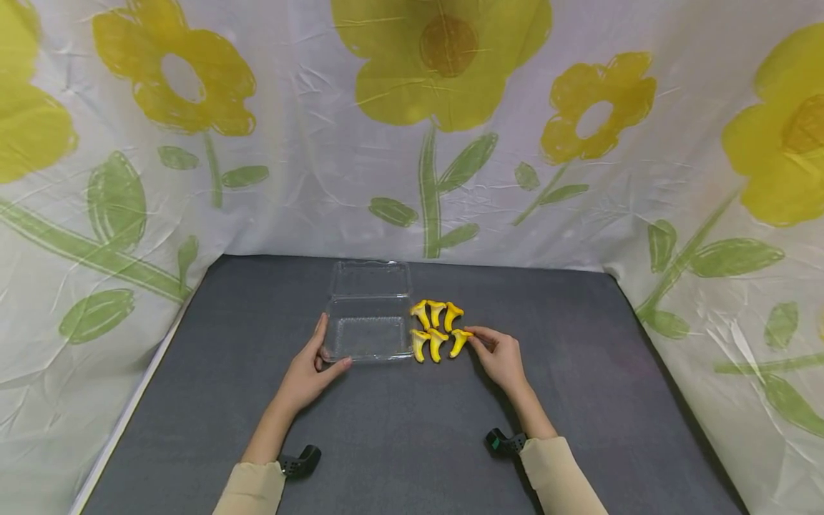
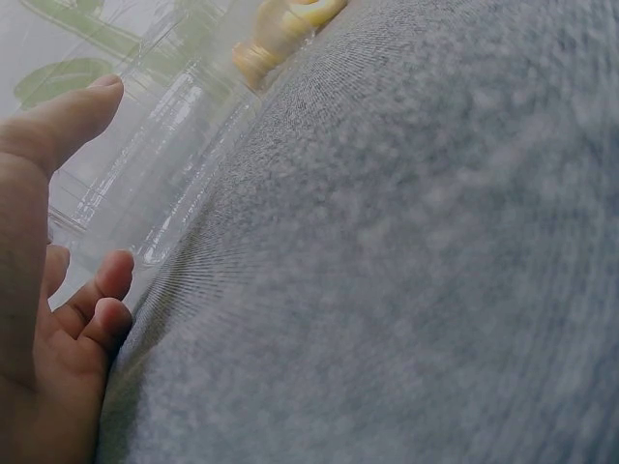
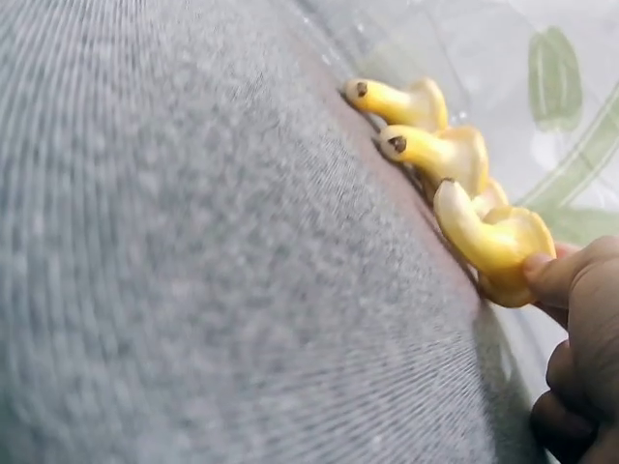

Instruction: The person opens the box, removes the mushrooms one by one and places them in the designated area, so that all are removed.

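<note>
A clear plastic clamshell container [image 1: 370, 307] lies unfolded on the dark tabletop, lid side away from me. At its front left corner is my left hand [image 1: 307, 375], thumb stretched along the front edge and index finger along the left side. Several yellow chanterelle mushrooms [image 1: 435, 343] lie in two rows just right of the container. My right hand [image 1: 501, 357] pinches the cap of the front right mushroom [image 3: 493, 237] between thumb and finger. That mushroom's stem points toward me, and others sit behind it in the right wrist view.
The grey cloth-covered table [image 1: 399, 443] extends around the hands. A white curtain [image 1: 290, 179] printed with yellow flowers encloses its back and sides. Dark wrist cameras [image 1: 301, 462] are strapped below both hands.
</note>
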`<state>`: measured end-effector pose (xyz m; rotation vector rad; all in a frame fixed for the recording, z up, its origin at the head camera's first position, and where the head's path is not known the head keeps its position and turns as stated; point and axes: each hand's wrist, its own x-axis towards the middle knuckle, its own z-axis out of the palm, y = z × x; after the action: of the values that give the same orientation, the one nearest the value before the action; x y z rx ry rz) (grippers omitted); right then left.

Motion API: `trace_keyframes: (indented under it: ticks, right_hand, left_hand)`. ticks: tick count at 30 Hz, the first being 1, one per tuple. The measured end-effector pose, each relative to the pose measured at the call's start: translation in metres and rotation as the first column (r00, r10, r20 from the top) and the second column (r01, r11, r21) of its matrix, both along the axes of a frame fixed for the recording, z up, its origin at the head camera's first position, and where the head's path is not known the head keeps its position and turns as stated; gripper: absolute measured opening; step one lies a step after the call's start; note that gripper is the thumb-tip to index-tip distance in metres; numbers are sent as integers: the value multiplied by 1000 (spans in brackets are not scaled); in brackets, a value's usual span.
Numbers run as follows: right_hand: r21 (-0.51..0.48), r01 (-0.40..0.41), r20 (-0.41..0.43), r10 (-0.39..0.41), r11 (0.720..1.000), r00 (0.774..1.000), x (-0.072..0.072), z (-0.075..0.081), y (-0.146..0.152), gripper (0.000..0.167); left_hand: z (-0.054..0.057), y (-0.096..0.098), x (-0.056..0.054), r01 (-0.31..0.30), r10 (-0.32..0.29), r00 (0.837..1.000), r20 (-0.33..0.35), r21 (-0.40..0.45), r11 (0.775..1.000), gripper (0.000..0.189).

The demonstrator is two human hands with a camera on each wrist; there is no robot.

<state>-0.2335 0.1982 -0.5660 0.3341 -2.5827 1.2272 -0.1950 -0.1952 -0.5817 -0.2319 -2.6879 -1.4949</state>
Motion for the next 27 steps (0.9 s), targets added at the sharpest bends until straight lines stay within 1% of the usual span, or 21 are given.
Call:
trace_keyframes:
  ticks: [6, 15, 21, 27]
  right_hand:
    - [-24, -31, 4, 31, 999, 1000, -1, -7, 3, 21]
    - [-46, -74, -71, 70, 996, 995, -2, -16, 4, 23]
    - [-42, -85, -82, 81, 996, 993, -4, -17, 4, 25]
    - [-23, -76, -87, 74, 997, 993, -3, -18, 4, 28]
  left_hand:
    - [-1, 1, 1, -3, 3, 1000, 8, 5, 1000, 110]
    - [2, 0, 1, 3, -3, 1000, 24, 28, 1000, 110]
    - [2, -2, -2, 5, -6, 1000, 28, 37, 999, 110]
    - [3, -2, -2, 14, -15, 1000, 23, 61, 998, 104]
